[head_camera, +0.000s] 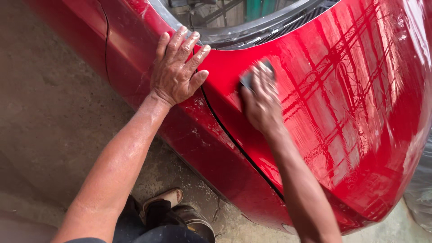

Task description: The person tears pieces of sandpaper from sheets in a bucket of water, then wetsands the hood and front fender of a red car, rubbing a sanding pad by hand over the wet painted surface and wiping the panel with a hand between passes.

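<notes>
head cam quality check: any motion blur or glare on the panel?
Head view: the right hand and the dark sanding block under it are motion-blurred; the left hand, flat on the red car hood, is sharp. Bright glare and reflected roof framing streak the wet hood at right, washing out near the top right edge. The concrete floor is evenly lit, with no hard shadows.

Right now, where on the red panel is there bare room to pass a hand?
Free: the wet red hood right of the right hand and its grey pad. Crowded: the seam between it and the flat left hand.
</notes>
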